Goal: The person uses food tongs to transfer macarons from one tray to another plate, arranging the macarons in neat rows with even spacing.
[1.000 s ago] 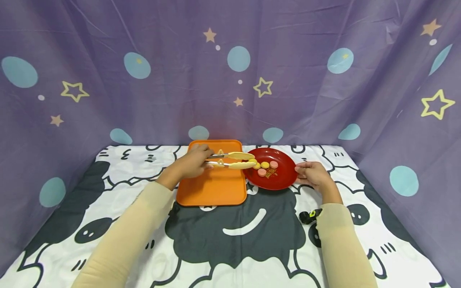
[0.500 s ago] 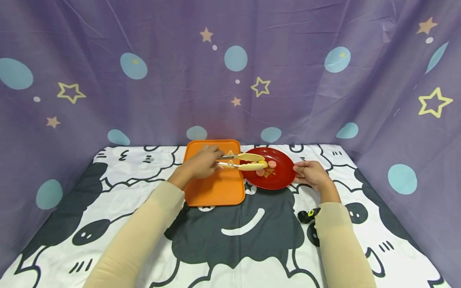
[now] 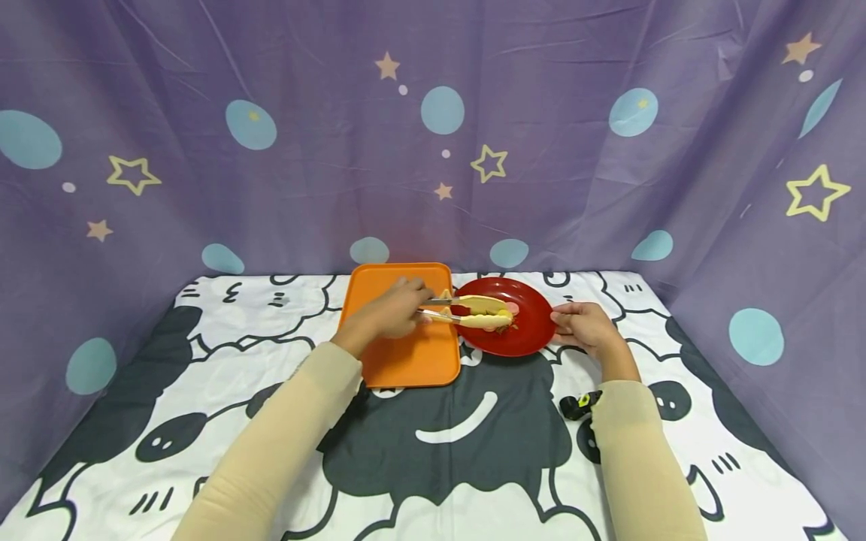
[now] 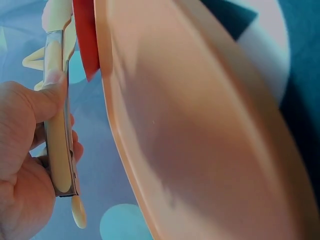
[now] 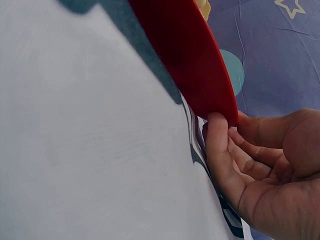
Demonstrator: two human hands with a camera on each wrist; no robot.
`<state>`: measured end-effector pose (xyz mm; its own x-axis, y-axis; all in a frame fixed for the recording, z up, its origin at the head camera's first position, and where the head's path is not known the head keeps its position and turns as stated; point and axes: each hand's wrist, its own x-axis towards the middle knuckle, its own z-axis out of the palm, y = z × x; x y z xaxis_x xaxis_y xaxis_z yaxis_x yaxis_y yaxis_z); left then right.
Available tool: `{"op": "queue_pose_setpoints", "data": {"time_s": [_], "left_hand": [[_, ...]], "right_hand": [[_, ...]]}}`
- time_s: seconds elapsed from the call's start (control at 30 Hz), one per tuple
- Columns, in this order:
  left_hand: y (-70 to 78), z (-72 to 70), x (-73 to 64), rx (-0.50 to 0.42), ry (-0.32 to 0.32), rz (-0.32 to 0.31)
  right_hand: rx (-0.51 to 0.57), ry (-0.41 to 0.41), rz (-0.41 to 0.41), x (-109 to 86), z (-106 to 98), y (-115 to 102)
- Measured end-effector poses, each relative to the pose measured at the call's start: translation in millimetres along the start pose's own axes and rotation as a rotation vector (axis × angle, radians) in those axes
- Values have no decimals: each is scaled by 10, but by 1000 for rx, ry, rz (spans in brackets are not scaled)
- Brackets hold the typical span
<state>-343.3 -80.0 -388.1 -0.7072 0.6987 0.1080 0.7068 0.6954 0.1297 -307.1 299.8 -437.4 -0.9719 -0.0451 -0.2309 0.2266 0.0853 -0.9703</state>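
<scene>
My left hand (image 3: 398, 309) grips cream-tipped metal tongs (image 3: 485, 321) by the handles; in the left wrist view the thumb lies along one arm of the tongs (image 4: 60, 150). The tips reach over a red plate (image 3: 534, 327), among small round pieces. A pink round piece (image 3: 513, 308) shows just past the tips, with yellow beside it; the tongs hide most of the pieces, and whether one is clamped I cannot tell. My right hand (image 3: 587, 328) pinches the plate's right rim between thumb and fingers, as the right wrist view shows on the plate edge (image 5: 200, 75).
An orange tray (image 3: 406, 364) lies left of the plate, under my left hand. A small black and yellow object (image 3: 577, 406) is beside my right sleeve. The cloth (image 3: 460, 518) has a sheep print, and a purple curtain (image 3: 338, 150) stands behind.
My left hand has moved right with the tongs, from the plate's left edge to its middle. One yellow piece appears shifted right along with the tips. My right hand keeps its hold on the plate.
</scene>
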Motion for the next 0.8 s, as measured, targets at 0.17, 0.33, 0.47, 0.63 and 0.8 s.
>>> {"op": "queue_pose_setpoints", "data": {"time_s": [0.17,0.33,0.47,0.63,0.8], "left_hand": [[40,-6,16,-1,-14,-5],[81,-5,39,17,-22,-11],[96,2,55,37,-31,-12],[101,11,57,38,-38,-14],[93,35,59,41,-40,-12]], "right_hand": [[0,-1,-2,-4,4,-1],[-1,-2,-4,-15,7,-8],[-2,2,1,-19,7,-11],[-7,4,9,-23,10,-16],[-5,3,8,-16,5,-13]]}}
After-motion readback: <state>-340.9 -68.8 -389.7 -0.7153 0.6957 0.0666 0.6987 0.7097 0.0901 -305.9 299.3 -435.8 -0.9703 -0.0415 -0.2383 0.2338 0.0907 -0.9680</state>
